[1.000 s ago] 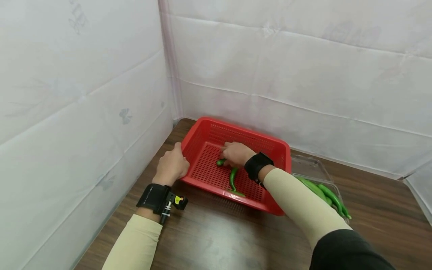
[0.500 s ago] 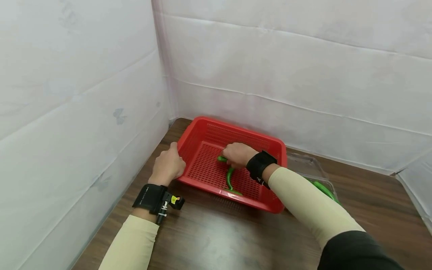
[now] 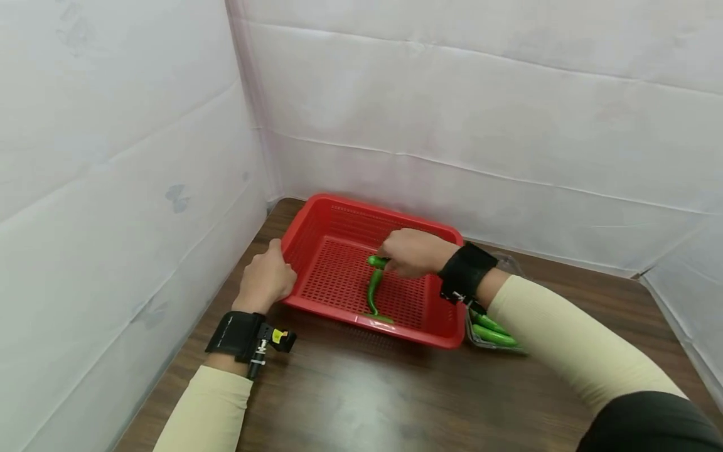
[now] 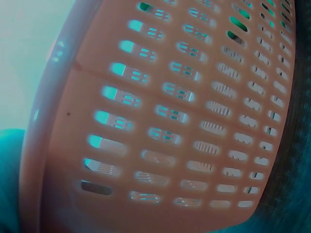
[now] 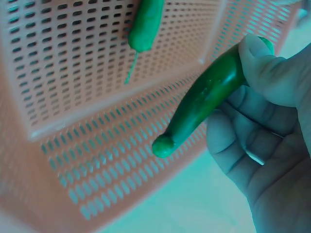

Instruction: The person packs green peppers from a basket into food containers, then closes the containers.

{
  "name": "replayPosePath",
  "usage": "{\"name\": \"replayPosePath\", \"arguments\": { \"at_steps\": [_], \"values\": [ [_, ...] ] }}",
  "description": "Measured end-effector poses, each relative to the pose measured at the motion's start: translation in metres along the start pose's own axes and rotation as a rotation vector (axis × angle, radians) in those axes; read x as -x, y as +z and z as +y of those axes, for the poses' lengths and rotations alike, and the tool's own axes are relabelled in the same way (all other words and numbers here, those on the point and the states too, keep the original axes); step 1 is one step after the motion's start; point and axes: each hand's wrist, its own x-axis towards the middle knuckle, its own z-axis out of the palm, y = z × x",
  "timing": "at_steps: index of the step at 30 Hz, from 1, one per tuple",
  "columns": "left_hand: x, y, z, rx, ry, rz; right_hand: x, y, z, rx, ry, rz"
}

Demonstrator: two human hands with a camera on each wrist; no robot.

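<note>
A red perforated plastic basket (image 3: 339, 276) stands on the dark wood-grain counter (image 3: 361, 395), pushed toward the corner of white sheeted walls (image 3: 452, 113). The left hand (image 3: 264, 281) is at the basket's left rim, fingers curled over its edge and gripping it; the left wrist view shows only the basket's slotted wall (image 4: 184, 121) up close.

The right hand (image 3: 415, 252) hovers over the middle of the basket, its grip closed on a smooth green chili pepper (image 5: 204, 104), which is pinched between thumb and fingers. In the right wrist view this pepper's free end juts out from the hand, clear of the basket wall. A second green pepper (image 3: 373, 292), long and curved, lies on the basket floor just below the right hand, its thin stem (image 3: 380, 318) pointing at the near wall; the right wrist view shows one end of it (image 5: 145, 24) with the stem.

Just to the right of the basket, touching or nearly touching its corner, a clear plastic tray (image 3: 491, 336) holds more green peppers (image 3: 490, 326), partly hidden behind the right forearm.

Both wrists wear black straps (image 3: 234, 333). The left one has a small device with a yellow label (image 3: 276, 337), its writing too small to read.
</note>
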Motion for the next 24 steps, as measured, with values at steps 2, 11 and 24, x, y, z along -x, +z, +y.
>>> {"name": "replayPosePath", "arguments": {
  "at_steps": [2, 11, 24],
  "values": [
    [0.000, -0.001, -0.002, 0.000, -0.006, -0.002, 0.014, -0.007, 0.001, 0.001, -0.007, 0.020],
    [-0.002, -0.004, -0.004, 0.008, 0.003, -0.013, 0.088, -0.015, 0.015, -0.058, 0.053, 0.111],
    [-0.004, -0.003, -0.006, -0.002, 0.019, -0.030, 0.172, 0.022, 0.037, -0.144, 0.225, 0.171]
  ]
}}
